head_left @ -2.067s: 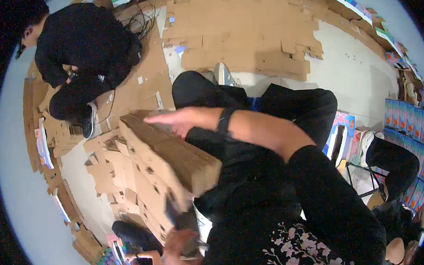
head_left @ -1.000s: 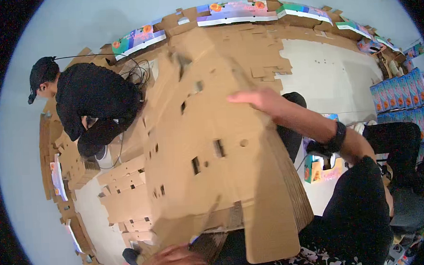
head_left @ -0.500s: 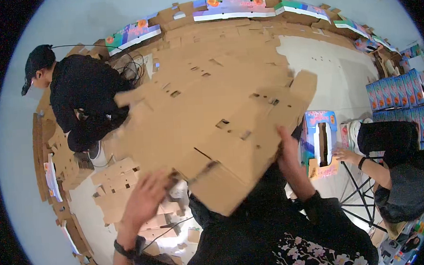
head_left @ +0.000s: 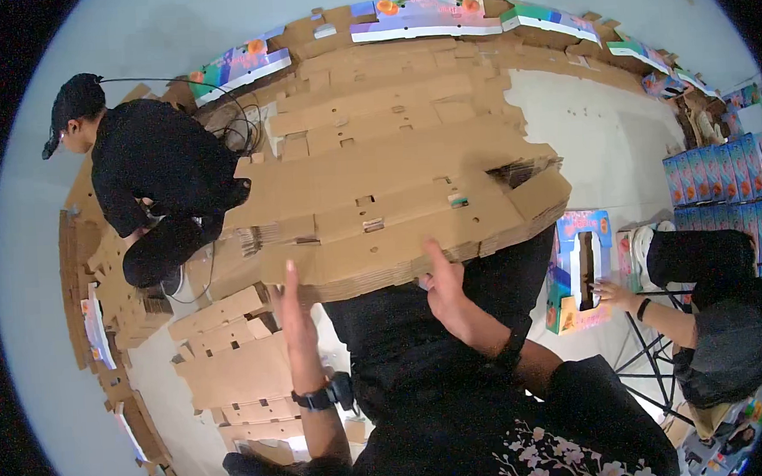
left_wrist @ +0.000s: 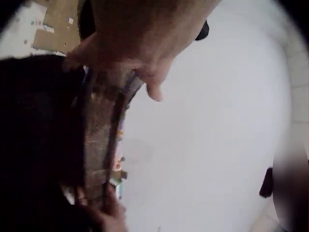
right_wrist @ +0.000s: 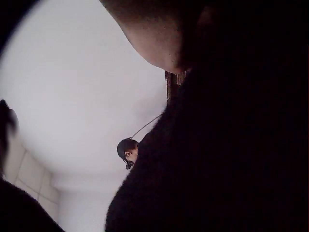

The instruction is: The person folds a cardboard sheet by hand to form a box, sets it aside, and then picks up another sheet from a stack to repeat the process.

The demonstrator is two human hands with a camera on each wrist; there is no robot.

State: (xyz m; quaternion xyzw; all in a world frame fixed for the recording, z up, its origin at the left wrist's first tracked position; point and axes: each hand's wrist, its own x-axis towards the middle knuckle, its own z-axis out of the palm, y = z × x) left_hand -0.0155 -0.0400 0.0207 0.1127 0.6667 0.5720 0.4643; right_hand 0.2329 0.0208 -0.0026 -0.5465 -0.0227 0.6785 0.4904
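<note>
A thick stack of flattened brown cardboard (head_left: 397,211) with small square cut-outs lies across the lap in the head view, its long layered edge facing the body. My left hand (head_left: 297,316) holds that edge near its left end, thumb up. Farther right, my right hand (head_left: 448,290) grips the same edge, thumb over the top and fingers tucked below. In the left wrist view my left hand (left_wrist: 130,53) spans the thickness of the stack (left_wrist: 100,130). Only a sliver of cardboard (right_wrist: 170,87) shows past a bare forearm in the dark right wrist view.
More flattened cardboard (head_left: 233,366) lies on the floor at left, and sheets (head_left: 390,74) cover the floor ahead. A person in a black cap (head_left: 162,172) crouches at left. At right, another person's hand (head_left: 612,295) touches a printed box (head_left: 565,306). Blue cartons (head_left: 713,169) stand stacked behind.
The stack has gone from a steep tilt on the left, through a turn, to lying flat across the lap. Both hands are now at its near edge.
</note>
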